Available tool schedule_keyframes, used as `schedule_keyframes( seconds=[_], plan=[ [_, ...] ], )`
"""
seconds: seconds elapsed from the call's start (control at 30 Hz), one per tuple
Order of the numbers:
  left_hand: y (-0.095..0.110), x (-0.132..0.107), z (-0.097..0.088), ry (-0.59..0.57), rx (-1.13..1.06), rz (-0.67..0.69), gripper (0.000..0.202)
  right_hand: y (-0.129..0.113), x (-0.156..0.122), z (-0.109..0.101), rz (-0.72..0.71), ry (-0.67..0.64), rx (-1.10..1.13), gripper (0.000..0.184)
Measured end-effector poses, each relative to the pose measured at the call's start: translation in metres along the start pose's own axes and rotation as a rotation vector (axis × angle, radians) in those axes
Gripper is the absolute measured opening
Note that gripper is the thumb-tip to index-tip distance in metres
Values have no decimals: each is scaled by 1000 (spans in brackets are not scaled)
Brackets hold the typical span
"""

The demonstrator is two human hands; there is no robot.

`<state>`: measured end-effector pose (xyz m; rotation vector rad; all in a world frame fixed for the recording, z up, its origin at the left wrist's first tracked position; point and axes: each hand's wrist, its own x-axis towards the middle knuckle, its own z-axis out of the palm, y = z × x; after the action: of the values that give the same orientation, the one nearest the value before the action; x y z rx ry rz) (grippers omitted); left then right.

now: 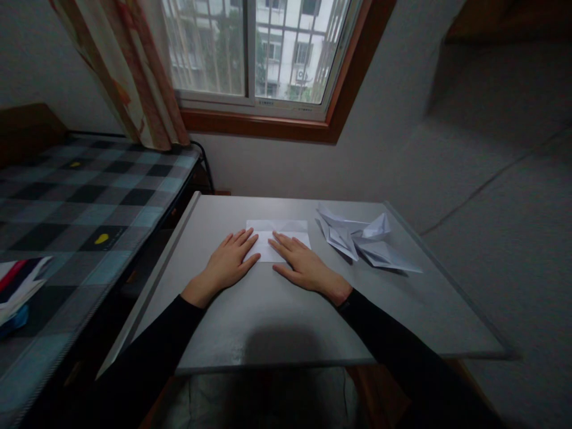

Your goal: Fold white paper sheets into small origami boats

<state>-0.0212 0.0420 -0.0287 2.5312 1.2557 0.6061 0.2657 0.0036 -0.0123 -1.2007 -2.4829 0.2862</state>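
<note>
A folded white sheet of paper (286,230) lies flat on the grey table (268,316), toward its far middle. My left hand (230,259) rests palm down on the sheet's left part, fingers stretched out and together. My right hand (301,262) lies flat on the sheet's near right part, fingers extended toward the left hand. Both hands press on the paper and hold nothing. Black sleeves cover both forearms.
Several folded white paper shapes (366,241) lie in a heap on the table's right side. A bed with a checked cover (75,202) stands to the left. A window (259,53) with a curtain (129,77) is behind the table. A wall runs along the right.
</note>
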Motion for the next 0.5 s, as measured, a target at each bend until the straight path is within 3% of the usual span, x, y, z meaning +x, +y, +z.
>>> schedule_keyframes(
  seconds=[0.17,0.33,0.5],
  plan=[
    [-4,-3,4,-34,26,-5,65,14,-2,7,82,-43,20,80],
    [-5,-4,2,-32,11,-11,66,35,-10,-2,184,-12,-10,82],
    [-2,-6,-6,-27,17,9,76,34,-11,-12,197,-3,-52,87]
  ],
)
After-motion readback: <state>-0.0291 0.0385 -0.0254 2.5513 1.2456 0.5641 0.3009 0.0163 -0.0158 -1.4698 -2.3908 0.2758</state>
